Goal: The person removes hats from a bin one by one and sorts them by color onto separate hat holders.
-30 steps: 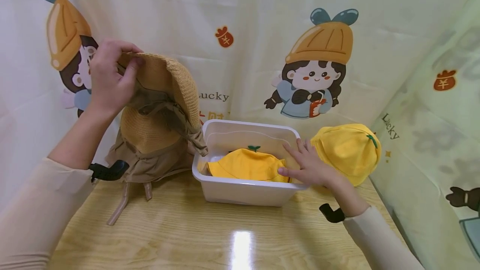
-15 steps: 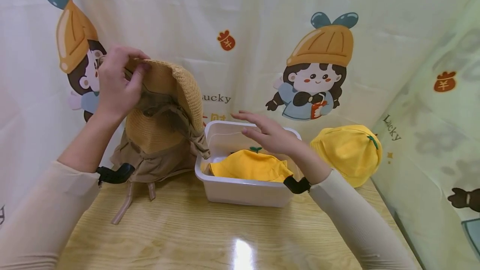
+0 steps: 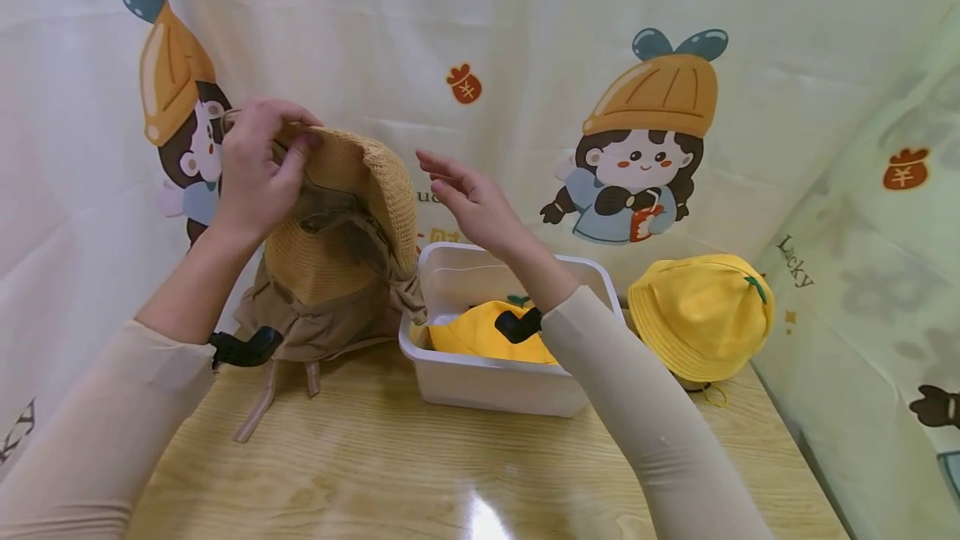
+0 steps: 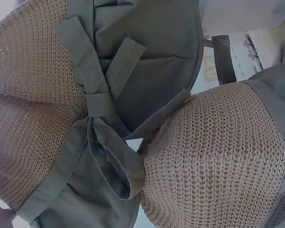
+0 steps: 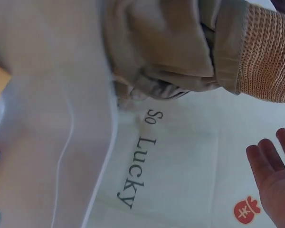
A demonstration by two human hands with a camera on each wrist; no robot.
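Note:
My left hand (image 3: 262, 169) pinches the knitted crown of a tan sun hat (image 3: 392, 190), held up at the back left. It has a brown cloth brim and a bow (image 4: 99, 104), plain in the left wrist view. Just below it a second tan sun hat (image 3: 315, 265) sits on the table, its brown brim spread; its small label (image 4: 281, 209) shows in the left wrist view. My right hand (image 3: 476, 207) is raised to the right of the held hat, apart from it, fingers extended. In the right wrist view the right hand (image 5: 278, 190) holds nothing.
A white plastic bin (image 3: 495, 386) stands mid-table, with a yellow hat (image 3: 472, 332) inside, partly hidden by my right arm. To its right lies a yellow bucket hat (image 3: 701, 319) with a green sprout. A printed curtain (image 3: 510, 15) closes off the back and sides.
My right hand has left the bin's right side and moved up and left, over the bin, toward the held sun hat. The left hand keeps its pinch; the view has shifted slightly.

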